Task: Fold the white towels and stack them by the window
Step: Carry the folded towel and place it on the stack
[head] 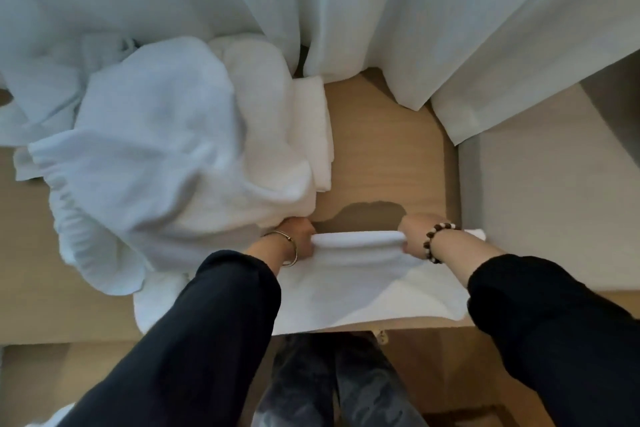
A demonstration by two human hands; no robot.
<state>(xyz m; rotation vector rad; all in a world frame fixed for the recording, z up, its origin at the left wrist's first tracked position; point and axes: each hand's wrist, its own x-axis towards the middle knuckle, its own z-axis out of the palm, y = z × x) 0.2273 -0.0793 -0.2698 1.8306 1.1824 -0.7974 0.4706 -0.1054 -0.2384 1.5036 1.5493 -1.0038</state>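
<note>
The left hand (pixel 302 236) and right hand (pixel 412 231) grip the towel (pixel 356 276) stretched between them

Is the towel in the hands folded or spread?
Partly folded: left hand and right hand grip the towel, far edge turned over; rest lies flat.

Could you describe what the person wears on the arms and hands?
The left sleeve and the right sleeve are long and dark. The left hand is bare, with a thin gold-coloured bangle at the wrist. The right hand is bare too; its wrist has a bead bracelet, dark brown and white.
</note>
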